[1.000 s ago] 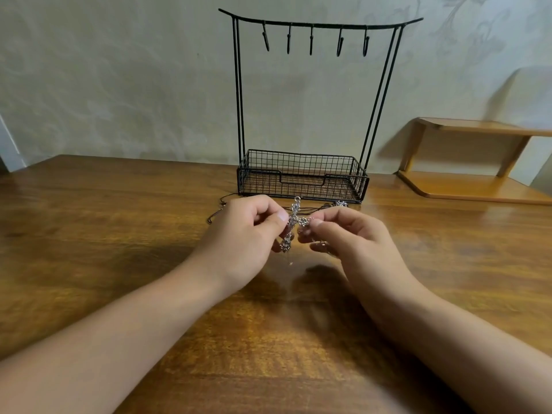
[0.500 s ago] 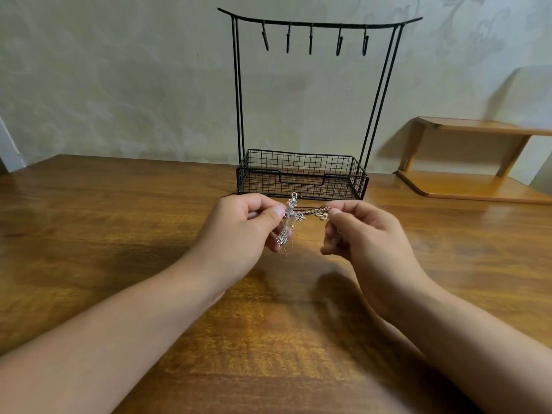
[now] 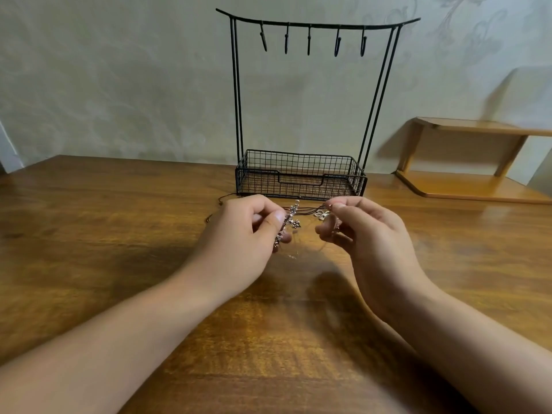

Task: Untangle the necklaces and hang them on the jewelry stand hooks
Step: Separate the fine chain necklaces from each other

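Pinching a silver filigree cross pendant [image 3: 80, 227] in the left hand [image 3: 239, 234] and a small flower charm [image 3: 322, 214] in the right hand [image 3: 367, 234] above the wooden bench [image 3: 119, 234], the person is risking tightening the thin dark cords [image 3: 307, 210] by pulling apart.

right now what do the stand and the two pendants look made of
Stand: thin black wire, matte, likely painted metal, with a mesh basket. Cross pendant in the left hand: silvery, glinting, probably metal. Flower pendant in the right hand: pale shiny metal, apparently.
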